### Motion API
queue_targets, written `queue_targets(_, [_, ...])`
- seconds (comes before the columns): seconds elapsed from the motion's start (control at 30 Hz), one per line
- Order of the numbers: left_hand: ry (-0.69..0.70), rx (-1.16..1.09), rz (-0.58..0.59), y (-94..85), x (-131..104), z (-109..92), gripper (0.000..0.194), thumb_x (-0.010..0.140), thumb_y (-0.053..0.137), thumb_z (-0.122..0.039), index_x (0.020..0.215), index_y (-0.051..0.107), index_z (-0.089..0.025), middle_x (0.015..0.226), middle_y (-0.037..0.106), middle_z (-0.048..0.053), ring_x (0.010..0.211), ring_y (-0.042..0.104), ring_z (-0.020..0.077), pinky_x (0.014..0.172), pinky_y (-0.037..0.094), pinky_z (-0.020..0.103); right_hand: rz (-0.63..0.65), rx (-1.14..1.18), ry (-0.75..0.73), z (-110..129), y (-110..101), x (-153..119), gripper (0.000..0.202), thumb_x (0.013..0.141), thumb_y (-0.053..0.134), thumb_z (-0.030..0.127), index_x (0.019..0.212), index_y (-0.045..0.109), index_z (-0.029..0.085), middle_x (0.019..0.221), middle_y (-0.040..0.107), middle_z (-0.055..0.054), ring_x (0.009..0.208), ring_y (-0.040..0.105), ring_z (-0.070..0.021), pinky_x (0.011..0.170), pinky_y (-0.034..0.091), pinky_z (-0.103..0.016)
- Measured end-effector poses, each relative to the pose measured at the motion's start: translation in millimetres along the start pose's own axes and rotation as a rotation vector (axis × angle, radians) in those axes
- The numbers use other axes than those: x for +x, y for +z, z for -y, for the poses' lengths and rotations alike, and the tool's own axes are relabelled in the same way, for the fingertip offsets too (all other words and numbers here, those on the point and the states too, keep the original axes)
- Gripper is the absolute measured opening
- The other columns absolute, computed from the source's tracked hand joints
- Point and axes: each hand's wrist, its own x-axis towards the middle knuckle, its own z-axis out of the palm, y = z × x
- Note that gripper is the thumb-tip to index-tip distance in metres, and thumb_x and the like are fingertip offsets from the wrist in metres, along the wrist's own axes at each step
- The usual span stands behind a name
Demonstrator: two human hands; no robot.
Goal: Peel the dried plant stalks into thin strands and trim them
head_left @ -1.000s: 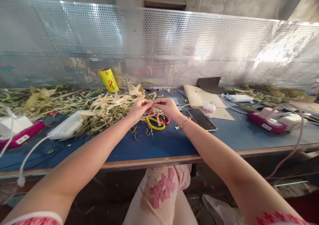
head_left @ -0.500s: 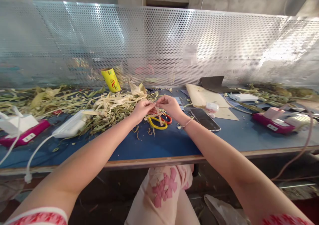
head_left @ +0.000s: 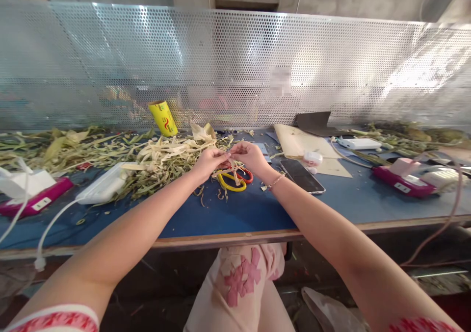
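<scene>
My left hand (head_left: 210, 164) and my right hand (head_left: 250, 156) meet over the middle of the table, fingertips pinched close together. Between them hangs a pale strip of dried husk (head_left: 232, 164), gripped by both hands; its upper end is hidden by the fingers. Just under the hands lie scissors with one yellow and one red handle loop (head_left: 235, 182), their blades out of sight. A heap of dry husks and leaves (head_left: 165, 158) spreads to the left of my left hand. A dark-screened phone (head_left: 301, 176) rests right of my right wrist.
A yellow cardboard tube (head_left: 163, 118) leans behind the heap. White adapters with cables and a magenta power strip (head_left: 40, 199) sit at left, another power strip (head_left: 401, 184) at right. Cardboard sheets (head_left: 298, 143) and a small white case (head_left: 312, 159) lie right of centre. A perforated metal screen (head_left: 239, 67) stands behind.
Both hands stay almost in place, still pinching at the husk strip. Only very slight finger movement shows; the things on the table have not moved.
</scene>
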Motion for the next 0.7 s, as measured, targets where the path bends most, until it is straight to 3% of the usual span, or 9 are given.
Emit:
queue_targets(0.33, [-0.154, -0.114, -0.002, 1.4, -2.8, -4.4, 0.008, 0.069, 0.067, -0.013, 0.065, 0.061, -0.01, 0.05, 0.062, 0.0, 0.046, 0.058, 0.0056, 0.052, 0.049, 0.016, 0.067, 0.081, -0.035, 1.5, 0.4, -1.4, 0.016, 0.055, 0.066, 0.016, 0.067, 0.055, 0.018, 0.071, 0.064, 0.001, 0.069, 0.06, -0.0107, 0.072, 0.049, -0.028])
queue_targets(0.5, [-0.086, -0.051, -0.02, -1.8, -0.4, -1.8, 0.011, 0.068, 0.068, -0.018, 0.064, 0.061, -0.011, 0.051, 0.062, 0.001, 0.046, 0.056, 0.0057, 0.053, 0.048, 0.017, 0.099, 0.088, -0.028, -0.8, 0.0, -0.3, 0.019, 0.056, 0.067, 0.016, 0.072, 0.057, 0.018, 0.077, 0.064, 0.0, 0.073, 0.061, -0.011, 0.076, 0.049, -0.028])
queue_targets(0.7, [0.078, 0.149, 0.038, -3.1, 1.9, 0.4, 0.024, 0.064, 0.07, -0.035, 0.06, 0.06, -0.013, 0.053, 0.062, 0.0, 0.05, 0.056, 0.0086, 0.056, 0.047, 0.022, 0.08, -0.094, -0.032, -0.3, 0.3, 0.9, 0.012, 0.069, 0.06, 0.028, 0.074, 0.064, 0.018, 0.073, 0.066, -0.001, 0.069, 0.059, -0.0119, 0.072, 0.048, -0.029])
